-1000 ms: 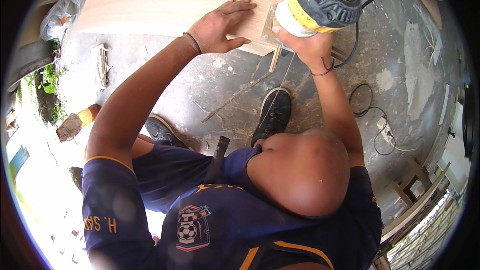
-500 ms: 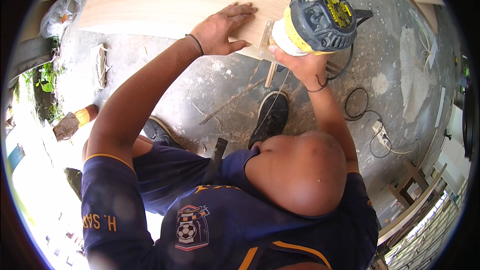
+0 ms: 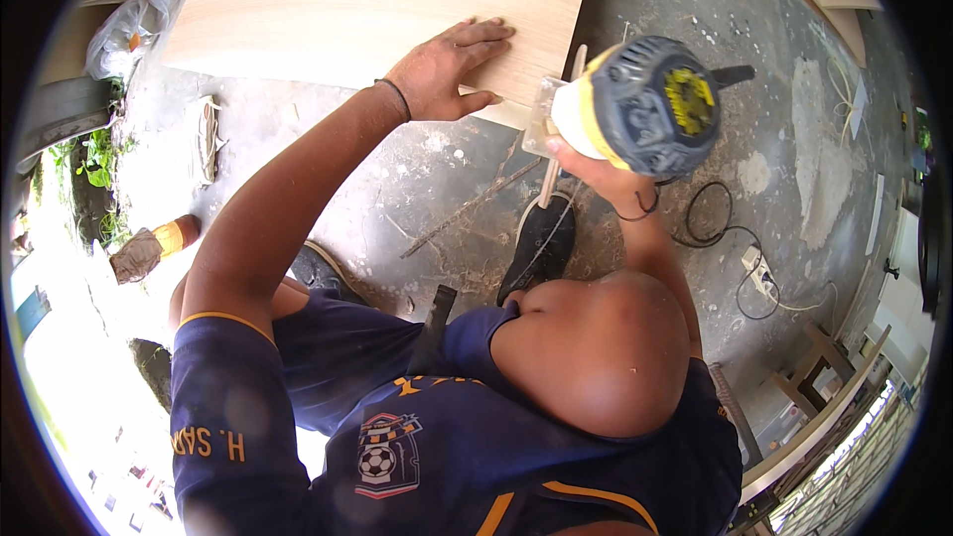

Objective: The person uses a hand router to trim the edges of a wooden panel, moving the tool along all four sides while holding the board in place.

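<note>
A pale wood-grain board (image 3: 377, 10) spreads out in front of me. My left hand (image 3: 449, 71) lies on it near its near right corner, palm down with fingers stretched and thumb apart. My right hand (image 3: 608, 177) is wrapped round the white lower body of a trim router (image 3: 650, 104), which has a yellow band and a dark grey motor top. Its clear base plate (image 3: 539, 117) is tilted up on edge beside the board's corner. I cannot tell whether it touches the board. The fingers on the router's far side are hidden.
A thin wooden strip (image 3: 549, 182) sticks out below the router base. A black cord (image 3: 707, 238) curls on the concrete floor to a white power strip (image 3: 759, 271). A plastic bag (image 3: 129, 35) lies at far left, a paintbrush-like bundle (image 3: 154, 246) nearer. My shoe (image 3: 541, 238) stands below the corner.
My right hand has brought the router a little nearer to me and to the right, baring more of the board's corner and the wooden strip. My left hand stays flat on the board.
</note>
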Motion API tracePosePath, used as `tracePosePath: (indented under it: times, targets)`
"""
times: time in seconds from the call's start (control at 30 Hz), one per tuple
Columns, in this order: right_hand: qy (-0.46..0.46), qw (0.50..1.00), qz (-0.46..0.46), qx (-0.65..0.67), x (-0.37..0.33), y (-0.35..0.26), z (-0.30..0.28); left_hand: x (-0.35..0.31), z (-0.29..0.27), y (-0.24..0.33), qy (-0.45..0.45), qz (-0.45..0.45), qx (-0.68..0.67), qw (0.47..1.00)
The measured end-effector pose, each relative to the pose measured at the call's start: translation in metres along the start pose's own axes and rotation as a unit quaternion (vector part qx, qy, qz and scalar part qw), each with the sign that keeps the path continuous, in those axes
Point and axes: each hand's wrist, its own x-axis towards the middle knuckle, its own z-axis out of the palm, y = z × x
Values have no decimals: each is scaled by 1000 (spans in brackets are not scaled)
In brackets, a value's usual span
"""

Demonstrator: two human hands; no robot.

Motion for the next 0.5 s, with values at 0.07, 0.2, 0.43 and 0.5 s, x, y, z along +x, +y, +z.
tracePosePath:
  times: [0.07, 0.2, 0.43, 0.5]
  targets:
    - [-4, 998, 57, 39, -8, -4, -10, -1, 1, 1, -4, 2, 5, 1000]
    - [41, 992, 102, 70, -25, -1, -32, 10, 0, 17, -25, 43, 16, 999]
    - [165, 964, 165, 125, -51, 2, -33, 46, 4, 38, -154, 106, 89, 978]
    - [189, 955, 181, 142, -58, 1, -30, 51, 5, 40, -177, 113, 78, 974]
